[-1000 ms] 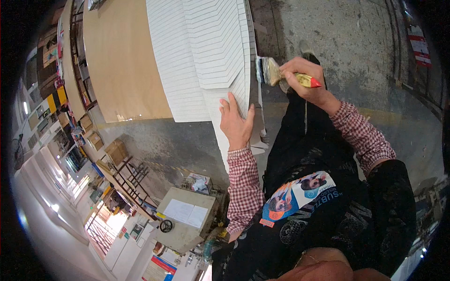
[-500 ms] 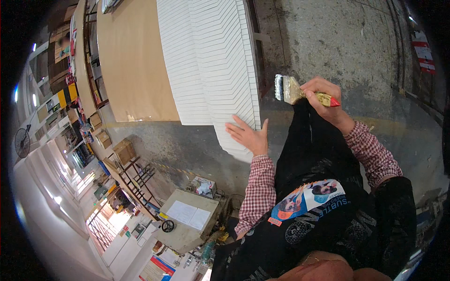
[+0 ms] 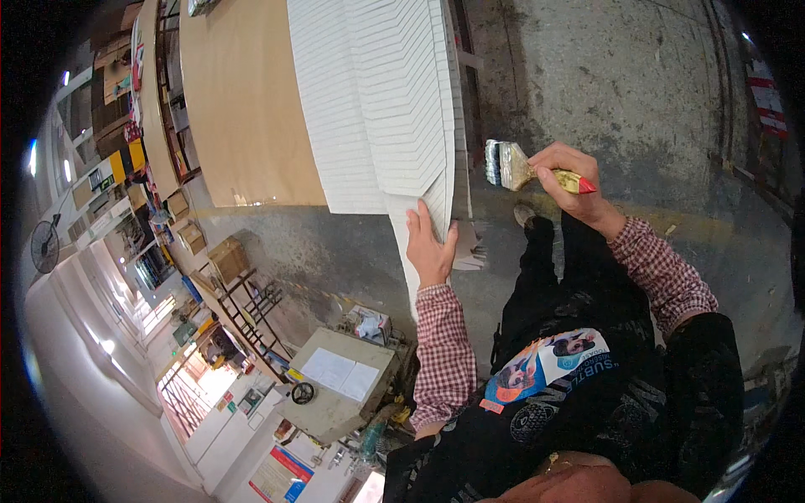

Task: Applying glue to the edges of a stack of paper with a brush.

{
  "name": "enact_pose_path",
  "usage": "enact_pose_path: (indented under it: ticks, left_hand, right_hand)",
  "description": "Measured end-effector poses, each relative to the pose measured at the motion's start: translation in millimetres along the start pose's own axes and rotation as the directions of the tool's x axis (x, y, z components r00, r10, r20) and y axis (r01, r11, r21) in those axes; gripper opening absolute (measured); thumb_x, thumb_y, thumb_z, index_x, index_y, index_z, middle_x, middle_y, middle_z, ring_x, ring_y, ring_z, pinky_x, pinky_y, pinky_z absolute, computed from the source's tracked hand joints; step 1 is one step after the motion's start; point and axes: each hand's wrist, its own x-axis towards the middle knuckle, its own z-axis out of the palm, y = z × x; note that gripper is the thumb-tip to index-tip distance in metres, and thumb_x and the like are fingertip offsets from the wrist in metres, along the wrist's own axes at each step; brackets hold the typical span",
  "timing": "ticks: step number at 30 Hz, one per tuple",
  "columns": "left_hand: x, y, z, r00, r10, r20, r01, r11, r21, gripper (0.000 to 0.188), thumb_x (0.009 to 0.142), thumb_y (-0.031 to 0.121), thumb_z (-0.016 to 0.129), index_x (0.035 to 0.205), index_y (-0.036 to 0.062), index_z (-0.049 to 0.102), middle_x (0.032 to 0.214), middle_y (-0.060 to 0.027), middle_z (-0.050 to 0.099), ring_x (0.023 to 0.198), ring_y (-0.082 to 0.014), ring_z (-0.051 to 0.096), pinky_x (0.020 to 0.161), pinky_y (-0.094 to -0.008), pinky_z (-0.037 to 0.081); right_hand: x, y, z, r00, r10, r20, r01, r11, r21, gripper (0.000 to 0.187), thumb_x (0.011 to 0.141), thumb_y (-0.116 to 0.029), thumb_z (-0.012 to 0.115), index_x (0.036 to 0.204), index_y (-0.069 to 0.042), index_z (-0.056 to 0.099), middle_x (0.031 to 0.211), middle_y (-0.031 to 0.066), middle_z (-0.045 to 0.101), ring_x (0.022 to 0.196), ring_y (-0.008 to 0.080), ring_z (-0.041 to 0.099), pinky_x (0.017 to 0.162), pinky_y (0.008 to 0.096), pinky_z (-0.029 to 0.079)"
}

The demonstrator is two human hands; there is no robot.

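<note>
A stack of white sheets [image 3: 381, 101] was seen fanned out in narrow steps, its lower end tapering to a corner close to the person's body. The left hand [image 3: 430, 247] was laid flat on that lower corner, fingers stretched out and held close together, palm down on the topmost sheet; nothing was gripped in it. The right hand [image 3: 573, 180] was closed around the handle of a paintbrush [image 3: 524, 169], whose handle was pale wood with a red tip and whose dark bristles were pointed toward the right edge of the stack. The bristles were held just beside that edge; whether they touched it could not be told. Both forearms were covered by red-and-white checked sleeves [image 3: 440, 352], and a black apron with a printed patch [image 3: 549, 369] was worn over the chest. A large tan board [image 3: 243, 109] was set to the left of the white sheets, partly overlapped by them. Grey concrete floor [image 3: 620, 75] was visible on the right, beyond the brush. Lower left, well apart from the hands, a grey-green cabinet with papers on top [image 3: 335, 390] was standing near wooden frames [image 3: 251, 314]
</note>
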Motion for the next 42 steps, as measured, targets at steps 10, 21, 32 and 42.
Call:
enact_pose_path:
  ticks: [10, 21, 32, 42]
  left_hand:
    - [14, 9, -19, 0.995, 0.008, 0.098, 0.001, 0.996, -0.091, 0.077, 0.079, 0.043, 0.065, 0.141, 0.0051, 0.040, 0.134, -0.0345, 0.044, 0.125, -0.0450, 0.045, 0.099, -0.0411, 0.041]
    - [6, 13, -18, 0.992, 0.016, 0.124, -0.002, 0.994, -0.111, 0.077, 0.078, 0.037, 0.068, 0.142, 0.0045, 0.039, 0.135, -0.0340, 0.043, 0.128, -0.0424, 0.042, 0.102, -0.0397, 0.039]
    - [-1, 12, -29, 0.989, -0.030, 0.148, 0.053, 0.987, -0.151, 0.072, 0.080, 0.027, 0.072, 0.140, 0.0027, 0.041, 0.140, -0.0217, 0.045, 0.137, -0.0327, 0.033, 0.107, -0.0379, 0.034]
    - [-5, 14, -32, 0.991, -0.011, 0.135, 0.030, 0.990, -0.141, 0.078, 0.074, 0.026, 0.073, 0.142, 0.0056, 0.040, 0.138, -0.0302, 0.042, 0.131, -0.0403, 0.040, 0.103, -0.0408, 0.039]
  right_hand:
    - [10, 3, -3, 0.996, -0.078, -0.033, 0.076, 0.995, -0.061, 0.007, 0.084, -0.005, 0.059, 0.081, 0.001, 0.061, 0.085, 0.0100, 0.065, 0.076, 0.0168, 0.062, 0.068, 0.0288, 0.049]
    - [107, 160, -1, 0.984, 0.172, -0.046, -0.178, 0.963, -0.202, 0.024, 0.093, -0.029, 0.060, 0.089, -0.005, 0.061, 0.084, 0.0006, 0.058, 0.076, 0.0133, 0.056, 0.070, 0.0278, 0.044]
    - [180, 162, 57, 0.985, 0.145, -0.089, -0.129, 0.978, 0.162, 0.037, 0.095, -0.040, 0.056, 0.085, -0.005, 0.062, 0.067, -0.0017, 0.052, 0.062, 0.0084, 0.048, 0.060, 0.0265, 0.041]
    - [177, 157, 68, 0.959, 0.259, -0.112, -0.222, 0.938, 0.266, 0.043, 0.095, -0.045, 0.053, 0.085, -0.005, 0.064, 0.062, -0.0029, 0.051, 0.057, 0.0063, 0.045, 0.054, 0.0247, 0.036]
